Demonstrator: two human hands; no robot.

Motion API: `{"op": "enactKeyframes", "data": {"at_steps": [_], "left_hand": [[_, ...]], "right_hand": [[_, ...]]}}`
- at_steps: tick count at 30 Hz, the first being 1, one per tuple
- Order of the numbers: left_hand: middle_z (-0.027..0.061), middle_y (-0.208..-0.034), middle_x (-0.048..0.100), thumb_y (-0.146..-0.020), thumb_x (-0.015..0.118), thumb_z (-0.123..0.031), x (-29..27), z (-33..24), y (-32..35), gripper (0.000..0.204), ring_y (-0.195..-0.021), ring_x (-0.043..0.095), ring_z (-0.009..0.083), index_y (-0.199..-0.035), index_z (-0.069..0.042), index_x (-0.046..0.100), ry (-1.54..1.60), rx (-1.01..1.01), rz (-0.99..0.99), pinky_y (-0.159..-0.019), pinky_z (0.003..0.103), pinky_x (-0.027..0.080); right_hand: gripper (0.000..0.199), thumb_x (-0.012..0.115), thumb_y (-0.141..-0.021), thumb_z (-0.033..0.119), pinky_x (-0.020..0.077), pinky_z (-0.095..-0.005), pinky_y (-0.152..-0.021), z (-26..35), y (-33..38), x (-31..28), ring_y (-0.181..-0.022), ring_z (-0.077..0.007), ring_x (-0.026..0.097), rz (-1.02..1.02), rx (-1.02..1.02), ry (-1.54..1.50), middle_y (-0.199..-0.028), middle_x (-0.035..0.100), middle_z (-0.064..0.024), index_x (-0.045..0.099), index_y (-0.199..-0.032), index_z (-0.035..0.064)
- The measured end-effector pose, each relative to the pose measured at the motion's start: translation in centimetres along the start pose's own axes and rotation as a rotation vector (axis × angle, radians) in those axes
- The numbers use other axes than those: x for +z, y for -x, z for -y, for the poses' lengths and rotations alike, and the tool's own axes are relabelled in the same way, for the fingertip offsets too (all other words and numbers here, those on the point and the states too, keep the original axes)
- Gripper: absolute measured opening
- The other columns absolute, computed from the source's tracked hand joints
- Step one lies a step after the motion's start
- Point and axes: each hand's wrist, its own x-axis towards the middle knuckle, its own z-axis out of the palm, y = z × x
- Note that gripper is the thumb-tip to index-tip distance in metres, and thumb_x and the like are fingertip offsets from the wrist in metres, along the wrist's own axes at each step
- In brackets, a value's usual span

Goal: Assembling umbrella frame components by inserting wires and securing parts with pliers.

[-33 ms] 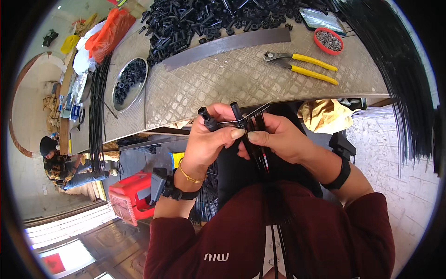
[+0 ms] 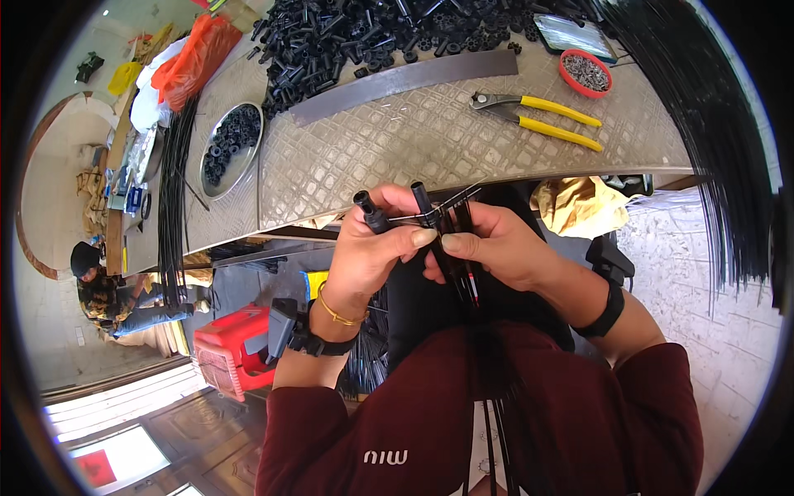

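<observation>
Black fittings point(image 2: 375, 217) held before the near edge of a patterned table point(image 2: 372, 157).
At left, a metal bowl point(image 2: 246, 164) holds small black pieces point(image 2: 227, 142); then the left hand point(image 2: 364, 248) grips one fitting, a second fitting point(image 2: 423, 200) tilts near its thumb tip, the right hand point(image 2: 506, 248) pinches thin black strands point(image 2: 453, 263), and yellow-handled pliers point(image 2: 558, 112) lie near a red bowl point(image 2: 571, 86).

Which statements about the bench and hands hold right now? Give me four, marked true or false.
1. The left hand holds a black tubular part. True.
2. The yellow-handled pliers are in the right hand. False: they lie on the table; that hand holds thin dark strands.
3. The red bowl contains small grey pieces. True.
4. The oval dish is right of the pliers. False: it is left of them.
</observation>
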Motion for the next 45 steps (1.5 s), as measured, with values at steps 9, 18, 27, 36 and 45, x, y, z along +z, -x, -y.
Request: {"op": "enactKeyframes", "data": {"at_steps": [9, 18, 27, 36, 45], "left_hand": [[0.0081, -0.116, 0.052, -0.070, 0.072, 0.002, 0.8, 0.0, -0.1, 0.024, -0.100, 0.055, 0.0165, -0.092, -0.003, 0.063, -0.016, 0.038, -0.062, -0.088, 0.031, 0.044], [0.0141, -0.116, 0.054, -0.082, 0.058, -0.009, -0.7, -1.1, 0.1, 0.029, -0.082, 0.051, 0.0126, -0.110, -0.003, 0.054, 0.203, 0.102, -0.064, -0.073, 0.024, 0.042], [0.0037, -0.090, 0.063, -0.087, 0.062, -0.025, -1.7, -4.2, -2.5, 0.034, -0.072, 0.054, 0.0085, -0.108, 0.002, 0.060, 0.071, 0.031, -0.130, -0.067, 0.023, 0.046], [0.0071, -0.092, 0.065, -0.085, 0.064, -0.016, 0.3, -6.3, -2.4, 0.034, -0.083, 0.060, 0.0109, -0.114, 0.000, 0.055, -0.243, -0.127, -0.024, -0.076, 0.024, 0.048], [-0.0019, -0.094, 0.057, -0.090, 0.058, -0.018, -0.9, -6.5, -2.1, 0.027, -0.088, 0.052, 0.0064, -0.111, -0.003, 0.054, -0.413, -0.126, 0.129, -0.081, 0.023, 0.043]], "right_hand": [[0.032, 0.059, -0.089, 0.017, 0.0549, -0.0375, -0.077, 0.2, 0.1, 0.3, -0.083, -0.0247, 0.065, -0.032, -0.005, 0.019, -0.090, 0.062, -0.0111, 0.052, -0.115, 0.0014], [0.025, 0.060, -0.089, 0.017, 0.0539, -0.0318, -0.074, 0.5, 0.3, 0.3, -0.083, -0.0195, 0.064, -0.072, 0.009, -0.030, -0.091, 0.062, -0.0089, 0.055, -0.109, 0.0025], [0.025, 0.060, -0.089, 0.018, 0.0541, -0.0304, -0.071, 0.4, -0.4, 1.3, -0.081, -0.0188, 0.064, -0.045, 0.073, 0.018, -0.090, 0.062, -0.0085, 0.054, -0.109, 0.0036], [0.022, 0.057, -0.090, 0.015, 0.0554, -0.0369, -0.073, 0.4, -0.7, 1.6, -0.081, -0.0245, 0.066, -0.098, 0.064, 0.051, -0.089, 0.063, -0.0121, 0.053, -0.106, 0.0019], [0.024, 0.062, -0.088, 0.020, 0.0554, -0.0313, -0.073, 0.3, -1.1, 1.3, -0.081, -0.0191, 0.064, -0.090, 0.087, 0.032, -0.089, 0.062, -0.0081, 0.055, -0.104, 0.0032]]}}
